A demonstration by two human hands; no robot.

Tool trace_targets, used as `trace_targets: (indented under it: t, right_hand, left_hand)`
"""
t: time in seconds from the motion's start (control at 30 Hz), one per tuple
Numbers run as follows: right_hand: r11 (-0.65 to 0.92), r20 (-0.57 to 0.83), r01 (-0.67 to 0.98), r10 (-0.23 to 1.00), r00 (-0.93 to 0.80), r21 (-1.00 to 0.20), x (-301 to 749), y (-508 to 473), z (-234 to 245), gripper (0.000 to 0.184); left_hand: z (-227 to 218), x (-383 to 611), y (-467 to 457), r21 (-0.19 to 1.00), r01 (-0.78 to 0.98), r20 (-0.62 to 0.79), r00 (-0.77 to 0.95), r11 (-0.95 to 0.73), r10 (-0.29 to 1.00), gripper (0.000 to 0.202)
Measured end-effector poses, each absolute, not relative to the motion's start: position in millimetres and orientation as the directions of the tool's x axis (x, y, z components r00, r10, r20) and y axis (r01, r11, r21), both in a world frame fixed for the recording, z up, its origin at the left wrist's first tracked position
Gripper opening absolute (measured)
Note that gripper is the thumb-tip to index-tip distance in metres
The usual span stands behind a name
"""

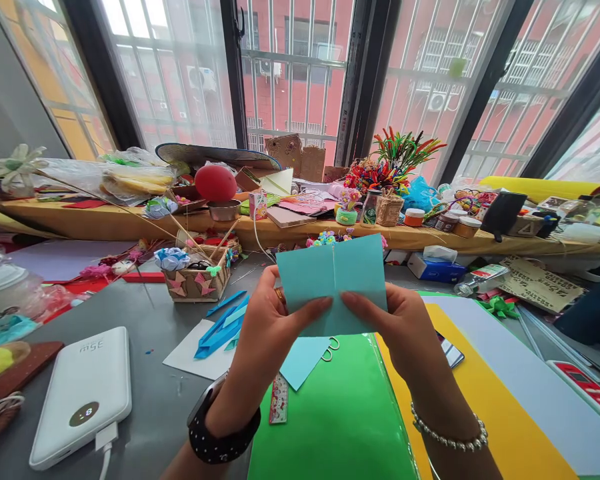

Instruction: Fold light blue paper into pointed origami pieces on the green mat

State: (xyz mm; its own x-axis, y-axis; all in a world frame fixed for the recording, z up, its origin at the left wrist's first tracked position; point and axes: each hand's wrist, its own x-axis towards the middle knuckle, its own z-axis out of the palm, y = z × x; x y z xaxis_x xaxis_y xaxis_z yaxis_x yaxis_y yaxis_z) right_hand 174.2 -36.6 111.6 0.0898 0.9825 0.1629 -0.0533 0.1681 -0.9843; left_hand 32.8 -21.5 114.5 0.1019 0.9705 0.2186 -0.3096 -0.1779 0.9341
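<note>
Both hands hold up a folded teal paper (333,280) with a centre seam, above the table. My left hand (270,327) pinches its lower left edge, thumb on the front. My right hand (400,327) pinches the lower right edge the same way. A black watch is on the left wrist, a beaded bracelet on the right. Below the hands lie a green sheet (335,413), a yellow sheet (485,407) and a light blue paper scrap (303,360).
A white power bank (83,393) with a cable lies at the left. Blue folded paper strips (223,327) rest on white paper. A cardboard box (195,280) of craft bits stands behind. A ruler (279,400) lies by the green sheet. The window ledge is crowded with craft supplies.
</note>
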Motion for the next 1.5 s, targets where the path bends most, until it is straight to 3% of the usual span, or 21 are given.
trace_targets:
  t: [0.43,0.73,0.9,1.17,1.5]
  right_hand:
    - [0.126,0.114,-0.28,0.992,0.058,-0.952,169.2,-29.3,101.6,0.025]
    - [0.2,0.183,-0.116,0.973,0.143,-0.973,172.3,-32.6,108.4,0.024]
    - [0.161,0.159,-0.029,0.986,0.049,-0.987,175.7,-36.3,114.3,0.023]
    - [0.134,0.131,-0.05,0.989,0.067,-0.99,175.9,-35.9,114.1,0.02]
    - [0.158,0.154,-0.207,0.987,0.037,-0.965,173.7,-32.0,105.5,0.019]
  left_hand:
    - [117.7,35.9,-28.6,0.921,-0.34,0.229,0.072,-0.192,0.971,0.047]
    - [115.0,33.5,-21.8,0.939,-0.315,0.187,0.141,-0.135,0.972,0.047]
    - [114.6,31.9,-20.9,0.943,-0.298,0.188,0.12,-0.145,0.975,0.053]
    - [116.8,34.7,-23.0,0.93,-0.328,0.215,0.113,-0.168,0.97,0.047]
    - [116.0,36.6,-25.1,0.911,-0.373,0.223,0.09,-0.175,0.971,0.047]
